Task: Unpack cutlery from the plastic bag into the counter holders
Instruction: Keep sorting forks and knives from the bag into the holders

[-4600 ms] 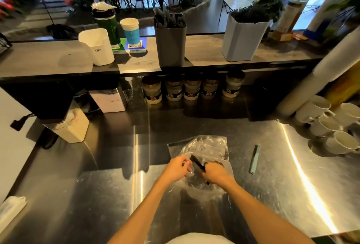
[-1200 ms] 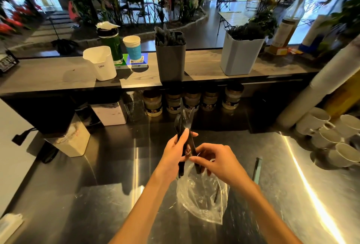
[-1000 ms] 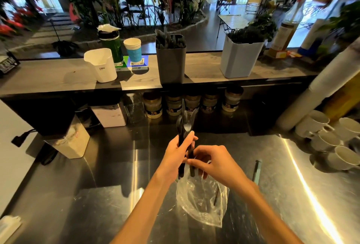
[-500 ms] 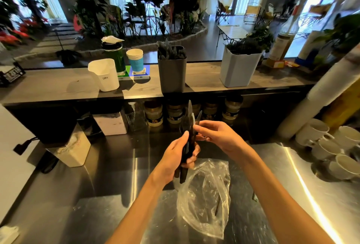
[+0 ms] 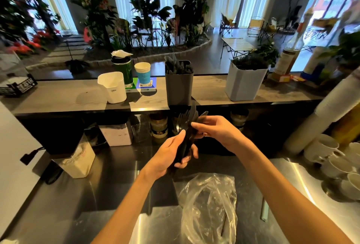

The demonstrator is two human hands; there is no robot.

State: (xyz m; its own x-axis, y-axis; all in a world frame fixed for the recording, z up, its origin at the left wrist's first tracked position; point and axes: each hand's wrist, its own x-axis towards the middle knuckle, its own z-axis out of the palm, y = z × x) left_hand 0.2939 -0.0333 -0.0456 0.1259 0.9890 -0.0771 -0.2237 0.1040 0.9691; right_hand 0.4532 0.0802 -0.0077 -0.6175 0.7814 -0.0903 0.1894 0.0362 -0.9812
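1 cam | head-worn, wide-angle | faces fwd+down over steel counter | close on hands, shelf beyond

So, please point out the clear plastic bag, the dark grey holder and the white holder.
Clear plastic bag [image 5: 208,210], head view, crumpled middle.
Dark grey holder [image 5: 179,90], head view, front wall.
White holder [image 5: 114,90], head view, front wall.

Glossy steel worktop; clear crinkled plastic bag.

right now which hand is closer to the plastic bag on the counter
Left. The left hand grips the black cutlery just above the plastic bag; the right hand pinches the cutlery tops higher up, farther from the bag.
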